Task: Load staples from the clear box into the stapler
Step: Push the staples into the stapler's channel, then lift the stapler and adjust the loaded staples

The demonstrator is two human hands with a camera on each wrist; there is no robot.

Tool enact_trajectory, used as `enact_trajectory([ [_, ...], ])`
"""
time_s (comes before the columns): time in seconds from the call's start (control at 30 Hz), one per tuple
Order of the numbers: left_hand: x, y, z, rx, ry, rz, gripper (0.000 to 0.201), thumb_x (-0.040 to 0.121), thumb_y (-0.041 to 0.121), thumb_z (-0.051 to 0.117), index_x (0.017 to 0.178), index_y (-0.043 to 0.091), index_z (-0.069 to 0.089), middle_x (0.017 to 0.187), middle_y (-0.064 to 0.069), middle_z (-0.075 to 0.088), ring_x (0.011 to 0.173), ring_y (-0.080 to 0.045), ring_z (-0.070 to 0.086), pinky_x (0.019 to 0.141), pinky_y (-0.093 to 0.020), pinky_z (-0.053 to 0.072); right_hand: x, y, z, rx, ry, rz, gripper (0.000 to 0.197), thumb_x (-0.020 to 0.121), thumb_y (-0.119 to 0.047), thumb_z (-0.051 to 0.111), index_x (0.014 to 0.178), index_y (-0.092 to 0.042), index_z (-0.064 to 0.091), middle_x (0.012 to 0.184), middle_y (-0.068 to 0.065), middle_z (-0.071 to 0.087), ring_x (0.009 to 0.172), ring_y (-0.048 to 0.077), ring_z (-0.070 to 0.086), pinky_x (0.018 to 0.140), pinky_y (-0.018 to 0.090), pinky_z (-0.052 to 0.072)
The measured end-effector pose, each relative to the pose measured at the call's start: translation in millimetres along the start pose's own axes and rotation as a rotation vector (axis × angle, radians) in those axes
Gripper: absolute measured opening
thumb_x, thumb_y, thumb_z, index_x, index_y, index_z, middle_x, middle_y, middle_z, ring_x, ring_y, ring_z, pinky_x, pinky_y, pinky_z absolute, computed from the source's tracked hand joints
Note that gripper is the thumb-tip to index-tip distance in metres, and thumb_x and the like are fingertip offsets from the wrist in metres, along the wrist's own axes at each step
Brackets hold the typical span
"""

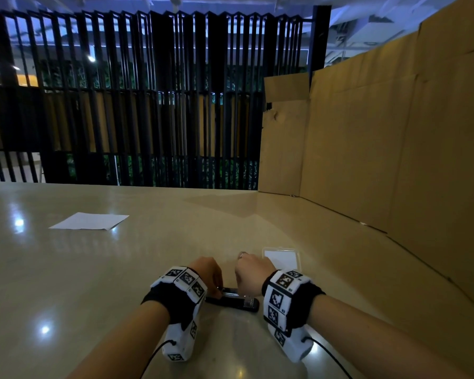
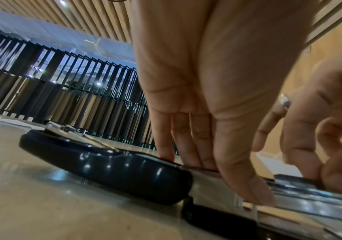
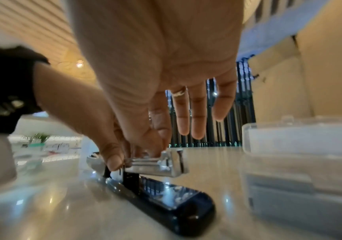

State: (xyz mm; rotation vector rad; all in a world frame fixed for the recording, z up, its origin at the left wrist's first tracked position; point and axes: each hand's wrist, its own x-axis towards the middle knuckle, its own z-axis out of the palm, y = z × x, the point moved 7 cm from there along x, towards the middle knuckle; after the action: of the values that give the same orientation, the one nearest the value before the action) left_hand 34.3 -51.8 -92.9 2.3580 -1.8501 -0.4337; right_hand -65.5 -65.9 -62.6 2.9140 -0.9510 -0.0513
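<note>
The stapler [image 1: 231,300] lies opened flat on the table near me. Its black cover [image 2: 104,167] is folded back to the left, and its metal magazine [image 3: 161,164] stands above the black base [image 3: 166,199]. My left hand [image 2: 223,180] pinches the magazine's rear sides between thumb and fingers. With thumb and forefinger, my right hand [image 3: 153,152] pinches a thin metallic strip of staples [image 2: 297,178] down at the magazine channel. Its other fingers are spread straight. The clear box [image 1: 282,257] stands just behind my right hand, its lid open.
A white sheet of paper [image 1: 89,221] lies far left on the glossy beige table [image 1: 121,269]. A tall cardboard wall [image 1: 394,146] borders the right side. Black railing [image 1: 148,105] runs behind the table's far edge.
</note>
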Motion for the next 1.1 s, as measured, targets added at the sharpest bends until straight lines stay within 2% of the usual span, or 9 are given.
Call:
enact_trajectory([
  [0.17,0.6,-1.6,0.6,-0.001,0.008,-0.011,0.031,0.075,0.017,0.076,0.103,0.007,0.074,0.109,-0.012,0.074,0.102,-0.025,0.069,0.089,-0.03,0.054,1.2,5.8,3.1,0.211,-0.14,0.025,0.033,0.09,-0.017,0.059,0.115,0.005,0.062,0.135,0.018,0.045,0.113,0.035,0.057,0.094,0.038,0.049],
  [0.27,-0.3,-0.5,0.1,-0.001,0.005,-0.014,0.031,0.075,0.017,0.075,0.105,0.007,0.073,0.111,-0.012,0.073,0.103,-0.024,0.068,0.088,-0.029,0.052,1.7,5.1,4.2,0.251,-0.214,0.007,0.033,0.091,-0.014,0.057,0.118,0.005,0.063,0.133,0.021,0.051,0.116,0.035,0.056,0.083,0.031,0.046],
  [0.47,-1.5,-5.8,6.5,0.079,-0.128,-0.018,0.043,0.08,0.016,0.071,0.121,0.004,0.064,0.125,-0.015,0.065,0.116,-0.029,0.061,0.099,-0.033,0.048,7.0,7.7,2.4,0.256,-0.222,0.015,0.036,0.093,-0.004,0.049,0.128,-0.01,0.057,0.139,0.012,0.046,0.122,0.03,0.052,0.09,0.031,0.044],
  [0.63,0.6,-11.5,-4.1,0.171,-0.016,-0.047,0.038,0.081,0.018,0.07,0.115,0.003,0.065,0.122,-0.015,0.066,0.112,-0.03,0.062,0.096,-0.035,0.05,12.4,12.8,-3.9,0.456,-0.094,0.123,0.039,0.097,-0.014,0.044,0.135,-0.006,0.049,0.14,0.014,0.049,0.126,0.029,0.05,0.099,0.031,0.042],
  [0.73,-1.3,-11.9,-25.5,0.156,0.182,-0.051,0.014,0.081,0.014,0.065,0.095,0.012,0.059,0.11,-0.013,0.054,0.098,-0.03,0.057,0.092,-0.035,0.048,17.3,23.4,-7.3,0.778,0.08,0.316,0.045,0.099,-0.022,0.041,0.14,-0.006,0.035,0.145,0.016,0.035,0.128,0.031,0.044,0.103,0.033,0.039],
  [0.83,-1.0,-11.4,-42.6,0.091,0.336,-0.041,0.038,0.083,0.009,0.059,0.066,0.025,0.029,0.102,-0.01,0.041,0.093,-0.032,0.055,0.087,-0.039,0.047,27.0,34.9,6.6,1.266,0.202,0.601,0.054,0.099,-0.032,0.036,0.142,-0.003,0.025,0.142,0.021,0.032,0.125,0.037,0.043,0.105,0.041,0.041],
  [0.93,-6.5,-6.1,-53.1,0.127,0.475,-0.024,0.015,0.084,0.007,0.057,0.096,0.012,0.049,0.12,-0.014,0.045,0.103,-0.036,0.055,0.089,-0.043,0.049,36.8,32.3,18.7,1.928,0.257,0.63,0.036,0.103,-0.028,0.031,0.114,0.004,0.042,0.094,0.016,0.051,0.081,0.03,0.054,0.083,0.041,0.048],
  [0.97,-9.0,-4.7,-55.2,0.176,0.536,-0.039,0.026,0.083,0.009,0.058,0.108,0.009,0.049,0.12,-0.012,0.047,0.104,-0.034,0.056,0.087,-0.042,0.05,36.8,27.4,18.3,2.158,0.271,0.611,0.035,0.104,-0.025,0.028,0.102,0.005,0.045,0.083,0.016,0.05,0.071,0.029,0.053,0.077,0.043,0.05],
  [1.1,-26.7,14.6,-64.1,0.406,0.772,0.045,0.072,0.031,0.021,0.091,0.084,0.02,0.043,0.075,0.0,0.063,0.057,-0.018,0.065,0.045,-0.032,0.053,37.7,13.0,8.9,2.494,0.281,0.512,0.046,0.105,-0.022,0.023,0.093,0.011,0.052,0.064,0.023,0.063,0.069,0.032,0.055,0.077,0.051,0.048],
])
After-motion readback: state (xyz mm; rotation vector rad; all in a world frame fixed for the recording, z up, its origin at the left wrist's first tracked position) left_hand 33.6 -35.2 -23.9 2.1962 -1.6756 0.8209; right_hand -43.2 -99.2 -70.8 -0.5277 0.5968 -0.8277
